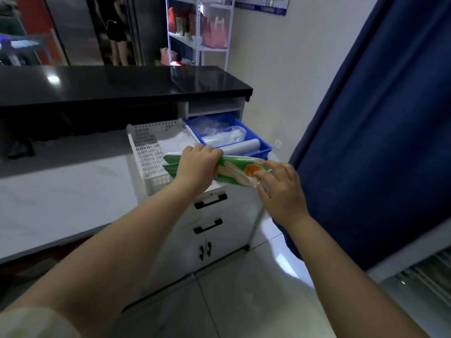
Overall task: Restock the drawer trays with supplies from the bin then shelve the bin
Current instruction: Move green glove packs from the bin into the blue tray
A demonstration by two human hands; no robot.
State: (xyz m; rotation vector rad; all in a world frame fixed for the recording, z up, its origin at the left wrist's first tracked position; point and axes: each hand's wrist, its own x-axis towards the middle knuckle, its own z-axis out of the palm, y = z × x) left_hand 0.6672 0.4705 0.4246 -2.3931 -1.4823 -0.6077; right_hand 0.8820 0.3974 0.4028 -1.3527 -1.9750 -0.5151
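A long green packet point(235, 170) with an orange and cream picture is held level above the front of a white perforated basket point(146, 152). My left hand point(197, 167) grips the packet's middle from above. My right hand point(280, 186) pinches its right end. Behind it sits a blue bin point(262, 145) holding clear plastic bags and a white roll point(240, 147). White sheets lie in the basket. A second green packet edge point(169, 168) shows under the first, left of my left hand.
A white cabinet point(219, 230) with two black-handled drawers and small doors stands below the trays. A black counter point(122, 81) runs behind. A white shelf rack point(200, 28) with pink bags is at the back. A blue curtain point(378, 118) hangs on the right.
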